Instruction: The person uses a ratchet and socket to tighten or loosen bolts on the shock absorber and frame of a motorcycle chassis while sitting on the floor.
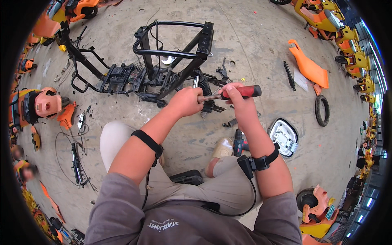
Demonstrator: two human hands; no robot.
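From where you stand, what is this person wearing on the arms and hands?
Both hands, left hand and right hand, are bare. Each forearm carries a black strap: the left band and the right band holding a small black box. Thin black cables trail from both. Grey sleeves are pushed up.

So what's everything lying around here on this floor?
scooter frame: one, black, stripped, on the concrete ahead
ratchet wrench: one, red handle, steel shaft, held in both hands at the frame
shock spring: one, black, right of the frame
orange body panel: one, far right
tyre: one, black, right
silver cover: one, near the right forearm
cordless drill: one, red and black, by the shoe
orange and yellow scooter parts: many, around the edges
left hand: grips the shaft
right hand: grips the red handle
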